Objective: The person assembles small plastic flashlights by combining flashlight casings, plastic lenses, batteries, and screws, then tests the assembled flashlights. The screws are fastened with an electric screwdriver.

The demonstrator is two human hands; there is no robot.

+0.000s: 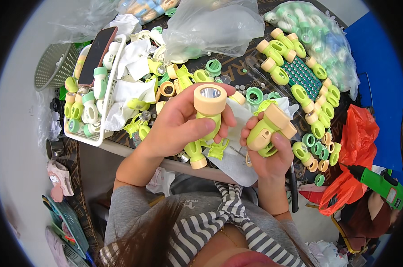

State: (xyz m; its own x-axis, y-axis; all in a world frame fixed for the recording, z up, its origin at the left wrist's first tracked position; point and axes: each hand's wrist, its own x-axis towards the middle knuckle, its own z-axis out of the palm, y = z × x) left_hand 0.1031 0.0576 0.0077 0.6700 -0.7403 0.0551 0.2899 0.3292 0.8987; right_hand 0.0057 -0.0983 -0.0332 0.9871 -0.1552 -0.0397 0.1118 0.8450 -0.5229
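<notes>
My left hand is closed around a small lime-green flashlight, its peach head and silvery reflector facing up. In my right hand is another lime-green flashlight with a peach head, gripped between thumb and fingers. A second peach piece shows beside that head; I cannot tell whether it belongs to a separate flashlight. Below my left hand, another lime-green flashlight lies at the table's near edge, next to an open green shell piece. White paper lies under and between my hands.
A white basket of flashlights with a phone on top stands left. Several finished-looking flashlights surround a green tray of round parts at right. Beyond are plastic bags, a red bag and a green power screwdriver.
</notes>
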